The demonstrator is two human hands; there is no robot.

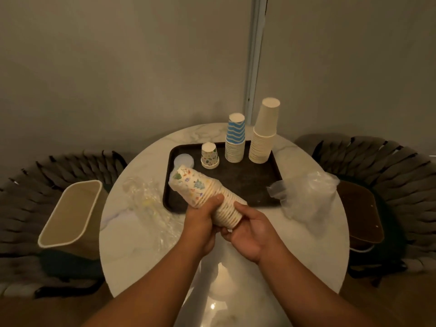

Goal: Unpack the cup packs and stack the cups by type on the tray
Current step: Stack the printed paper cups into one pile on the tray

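Note:
A pack of floral-print cups lies tilted above the front edge of the dark tray, its far end still in clear plastic wrap. My left hand grips the pack's middle. My right hand holds its near, open end. On the tray stand a short stack of floral cups, a taller stack of blue-striped cups and the tallest stack, of plain beige cups, all upside down. A pale round lid lies at the tray's left.
The round marble table carries crumpled clear wrap on the left and another on the right. A beige waste bin rests on the left woven chair. A brown object lies on the right chair.

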